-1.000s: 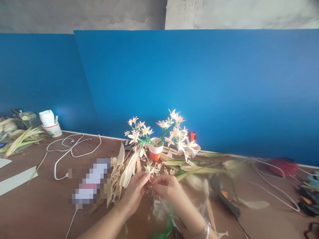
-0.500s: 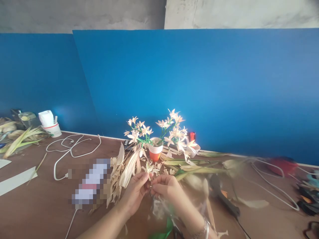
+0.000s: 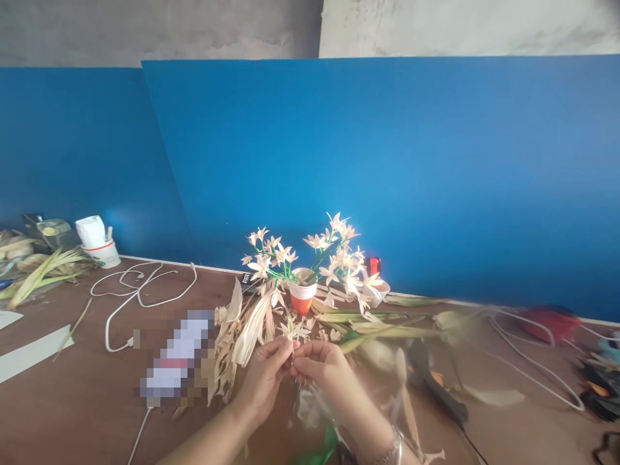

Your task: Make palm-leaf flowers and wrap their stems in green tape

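Observation:
Between my two hands is a small pale husk flower, its petals pointing up and away from me. My left hand pinches it near its base with thumb and fingers. Close against it, my right hand has its thumb and fingertips pressed together at the flower's short stem; the fingertips partly cover it. Just beyond stand paper cups, stacked and orange-red at the bottom, with cream husk flowers on green stems spreading left and right. Dried corn husks lie left of the hands.
A dark glue gun with a cord lies to the right. White cables and a blurred-out flat object are at left. Green ribbon-like material sits below my right arm. A blue panel closes off the table's back.
My right fingers have shifted slightly upward and closer to my left thumb. The flower has tilted or turned a little between them. Everything else stays in place.

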The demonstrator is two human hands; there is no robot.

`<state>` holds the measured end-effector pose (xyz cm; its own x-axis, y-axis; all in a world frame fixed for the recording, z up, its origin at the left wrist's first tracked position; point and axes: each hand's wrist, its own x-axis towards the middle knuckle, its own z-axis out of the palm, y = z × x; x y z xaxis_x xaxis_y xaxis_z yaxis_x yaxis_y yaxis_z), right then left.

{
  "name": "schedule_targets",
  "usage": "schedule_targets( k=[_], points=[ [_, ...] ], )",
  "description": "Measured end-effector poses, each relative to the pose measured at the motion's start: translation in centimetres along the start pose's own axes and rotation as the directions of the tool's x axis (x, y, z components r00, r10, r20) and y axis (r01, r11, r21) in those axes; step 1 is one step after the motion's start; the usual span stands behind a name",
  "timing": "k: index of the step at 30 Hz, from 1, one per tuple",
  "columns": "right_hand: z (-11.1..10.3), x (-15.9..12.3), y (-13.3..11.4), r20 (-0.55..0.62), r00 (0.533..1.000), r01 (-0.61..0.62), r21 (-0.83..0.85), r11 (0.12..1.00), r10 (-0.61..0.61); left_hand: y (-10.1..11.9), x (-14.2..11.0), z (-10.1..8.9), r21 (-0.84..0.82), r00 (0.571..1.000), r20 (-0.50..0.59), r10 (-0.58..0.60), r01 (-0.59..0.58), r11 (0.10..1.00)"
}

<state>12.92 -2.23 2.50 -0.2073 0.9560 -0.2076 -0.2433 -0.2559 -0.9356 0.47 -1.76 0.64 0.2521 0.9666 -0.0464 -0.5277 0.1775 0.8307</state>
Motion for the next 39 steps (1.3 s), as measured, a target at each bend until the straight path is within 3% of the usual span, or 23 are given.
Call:
schedule_targets(
  k=[6,11,18,25,32,39],
  points=[
    [0.6,0.2,0.6,-0.071,0.997,0.032,-0.002,0.999,-0.032,0.1,-0.2,0.2,0.075,0.998,-0.038,0.057,-0.054,0.996],
    [0.8,0.1,0.5,-0.085,0.993,0.077,-0.038,0.996,-0.08,0.2,-0.2,0.2,0.242,0.981,-0.059,0.187,-0.168,0.956],
    [0.0,0.4,1.0,-0.032,0.984,0.157,-0.292,0.943,-0.173,0.2,0.1,-0.2,0.346,0.961,-0.124,0.246,-0.19,0.919],
    [1.0,-0.5,1.2,-0.039,0.956,0.247,-0.428,0.869,-0.291,-0.1,-0.2,-0.3,0.45,0.948,-0.036,0.317,-0.268,0.852],
    [1.5,-0.6,1.5,-0.074,0.951,0.239,-0.435,0.868,-0.299,-0.1,-0.5,-0.1,0.517,0.929,0.01,0.37,-0.322,0.793],
    [1.3,-0.5,1.1,-0.083,0.946,0.252,-0.418,0.873,-0.313,0.3,-0.2,0.2,0.481,0.942,-0.021,0.334,-0.283,0.83]
  ],
)
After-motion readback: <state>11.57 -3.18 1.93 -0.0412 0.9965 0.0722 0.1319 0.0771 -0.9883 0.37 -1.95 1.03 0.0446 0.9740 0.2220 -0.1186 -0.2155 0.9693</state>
